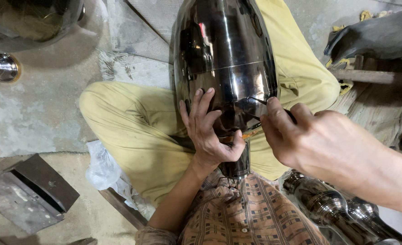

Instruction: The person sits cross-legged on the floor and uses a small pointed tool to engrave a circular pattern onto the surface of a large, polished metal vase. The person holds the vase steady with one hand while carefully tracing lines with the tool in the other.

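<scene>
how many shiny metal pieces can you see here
4 at least: the large vessel on the lap under the left hand, a pot top left, a knob beneath it, turned pieces bottom right. Others may be hidden.

A grey metal box [28, 193], a crumpled plastic bag [102, 168] and 2 turned metal pieces [332, 206] lie about.

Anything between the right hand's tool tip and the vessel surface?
Nothing visible. The right hand pinches a thin dark tool whose tip meets the polished metal vessel. The left hand lies flat on the vessel beside it, clear of the tip.
</scene>
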